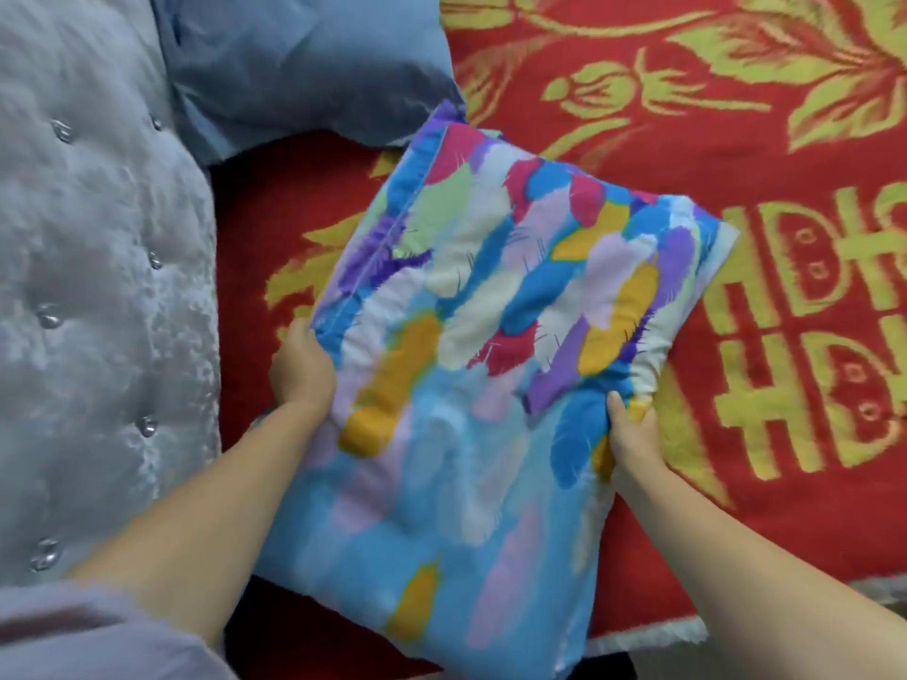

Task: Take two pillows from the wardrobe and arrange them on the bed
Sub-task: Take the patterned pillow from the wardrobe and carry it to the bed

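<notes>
1. Pillow placement turns on one relation: the feather-print pillow (471, 355) runs with its long axis from the lower middle of the frame up toward the centre, and its far corner nearly touches the plain blue pillow (299, 66) lying in the upper left against the tufted grey headboard (93, 267)
2. Both hands grip it at mid-length, on opposite long edges: the left hand (300, 366) at the left edge, the right hand (630, 434) at the right edge, so neither is clearly nearer the far end
3. Left fingers are curled around the edge with cloth pinched under them; right fingers are closed tight, bunching the cover into folds
4. The feather-print pillow lies over the red bedspread (687, 154) with its yellow pattern; whether it rests fully or is partly lifted, I cannot tell
5. It looks soft and half-filled, sagging between the hands, printed with feathers in blue, yellow, pink, purple and white, a stitched seam along its upper left side
6. My judgement: it likely needs turning toward the headboard to sit beside the plain blue pillow
</notes>
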The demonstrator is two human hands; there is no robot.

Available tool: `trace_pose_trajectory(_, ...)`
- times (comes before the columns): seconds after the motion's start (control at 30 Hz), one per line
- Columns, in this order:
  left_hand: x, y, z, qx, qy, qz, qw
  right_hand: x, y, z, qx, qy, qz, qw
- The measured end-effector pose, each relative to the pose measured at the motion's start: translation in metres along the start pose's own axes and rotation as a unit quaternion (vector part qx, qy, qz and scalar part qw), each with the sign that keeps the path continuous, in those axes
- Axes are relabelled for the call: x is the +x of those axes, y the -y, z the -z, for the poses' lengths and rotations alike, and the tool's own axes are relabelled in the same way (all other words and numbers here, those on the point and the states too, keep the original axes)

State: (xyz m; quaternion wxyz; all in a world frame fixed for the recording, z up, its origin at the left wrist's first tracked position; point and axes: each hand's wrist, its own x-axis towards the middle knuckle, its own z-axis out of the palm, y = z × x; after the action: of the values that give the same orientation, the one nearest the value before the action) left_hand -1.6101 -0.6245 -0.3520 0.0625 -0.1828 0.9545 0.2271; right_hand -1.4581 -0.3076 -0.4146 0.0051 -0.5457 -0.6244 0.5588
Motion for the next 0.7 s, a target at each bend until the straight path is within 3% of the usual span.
trace_pose_trajectory(0.1, -0.019, 0.009, 0.027, -0.076, -0.076, 0.005, 0.994, -0.010, 0.021, -0.015, 0.027, 0.008, 0.031, 0.999)
trace_pose_trajectory(0.2, -0.024, 0.036, 0.056, -0.135, -0.153, 0.029, 0.979, -0.015, 0.053, -0.049, 0.015, 0.066, 0.083, 0.994)
trace_pose_trajectory(0.33, -0.002, 0.065, 0.075, -0.132, -0.207, 0.088, 0.965, -0.002, 0.106, -0.111, -0.037, 0.122, 0.157, 0.979)
trace_pose_trajectory(0.4, 0.022, 0.074, 0.070, -0.119, -0.156, 0.119, 0.973, 0.006, 0.128, -0.139, -0.066, 0.168, 0.163, 0.970)
trace_pose_trajectory(0.53, 0.043, 0.086, 0.039, -0.088, 0.025, 0.151, 0.984, 0.006, 0.131, -0.154, -0.185, 0.226, 0.165, 0.942)
trace_pose_trajectory(0.63, 0.023, 0.100, 0.021, -0.067, 0.032, 0.203, 0.976, -0.002, 0.096, -0.130, -0.263, 0.231, 0.142, 0.926)
trace_pose_trajectory(0.7, 0.009, 0.106, 0.019, -0.044, 0.037, 0.247, 0.967, -0.013, 0.065, -0.108, -0.262, 0.241, 0.048, 0.933)
